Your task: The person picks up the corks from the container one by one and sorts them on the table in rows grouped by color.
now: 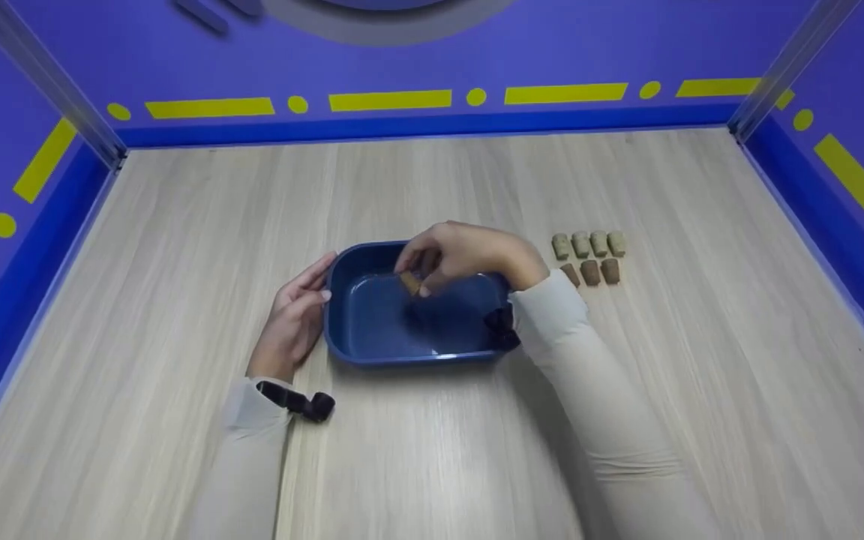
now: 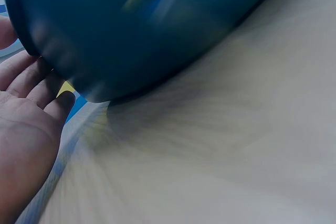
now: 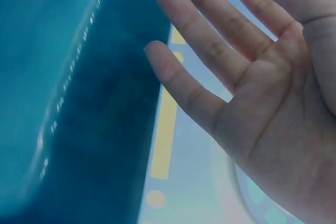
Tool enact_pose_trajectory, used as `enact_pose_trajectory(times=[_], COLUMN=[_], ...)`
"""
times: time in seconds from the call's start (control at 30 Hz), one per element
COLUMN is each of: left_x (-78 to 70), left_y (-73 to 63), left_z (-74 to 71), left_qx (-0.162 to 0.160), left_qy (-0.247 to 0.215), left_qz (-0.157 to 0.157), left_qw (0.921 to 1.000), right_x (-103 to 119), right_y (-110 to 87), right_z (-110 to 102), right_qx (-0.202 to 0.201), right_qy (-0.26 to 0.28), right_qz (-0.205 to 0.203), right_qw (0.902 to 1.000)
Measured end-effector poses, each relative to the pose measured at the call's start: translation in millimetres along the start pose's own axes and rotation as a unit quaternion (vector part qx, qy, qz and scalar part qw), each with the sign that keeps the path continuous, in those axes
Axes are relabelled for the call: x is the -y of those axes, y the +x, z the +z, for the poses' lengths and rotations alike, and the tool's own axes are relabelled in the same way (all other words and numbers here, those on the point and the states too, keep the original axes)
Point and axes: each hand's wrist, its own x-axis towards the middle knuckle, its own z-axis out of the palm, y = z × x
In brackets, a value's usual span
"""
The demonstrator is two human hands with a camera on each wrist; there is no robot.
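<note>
A dark blue rectangular tray (image 1: pixel 372 352) sits on the wooden table (image 1: pixel 177 225). Above the tray's middle, my right hand (image 1: pixel 447 259) pinches a small brown cork-like piece (image 1: pixel 410 283) between thumb and fingertips. My left hand (image 1: pixel 293 319) rests flat against the tray's left outer wall, fingers straight. In the left wrist view the left hand's fingers (image 2: pixel 31 85) touch the blurred blue tray wall (image 2: pixel 136 30). The right wrist view shows the right hand's fingers (image 3: pixel 210 61) over the tray's inside (image 3: pixel 58 87); the brown piece is hidden there.
To the right of the tray lie two short rows of small pieces: several pale green ones (image 1: pixel 588 244) behind and three brown ones (image 1: pixel 591 272) in front. Blue walls with yellow marks enclose the table on three sides.
</note>
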Motion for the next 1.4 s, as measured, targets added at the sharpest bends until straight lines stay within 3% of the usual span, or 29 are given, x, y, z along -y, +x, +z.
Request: enact_pose_trajectory(times=[0.5,0.77,1.03,1.2,1.4], left_x=[-0.6,-2.5,-1.3,-1.1,-0.8], left_y=[-1.1,-3.1,-2.6,-2.8,-2.5], left_z=[0.6,1.9,1.4,0.8,1.2], left_qx=[-0.001,0.001,0.002,0.002,0.003], left_qy=[0.004,0.002,-0.008,-0.008,-0.008], left_qz=[-0.005,-0.006,-0.003,-0.002,0.001], left_qw=[1.0000,1.0000,1.0000,1.0000,1.0000], right_x=[-27.3,-46.4,-71.1,-86.7,-104.7], right_y=[-50.5,-84.7,-120.6,-139.9,-160.8], right_z=[-19.2,-26.6,-27.1,-26.5,-24.1], right_qx=[-0.083,-0.148,-0.188,-0.205,-0.231], right_qy=[0.042,0.043,0.052,0.073,0.060], right_qz=[-0.003,0.040,0.121,0.119,0.118], right_qw=[0.9957,0.9873,0.9734,0.9688,0.9640])
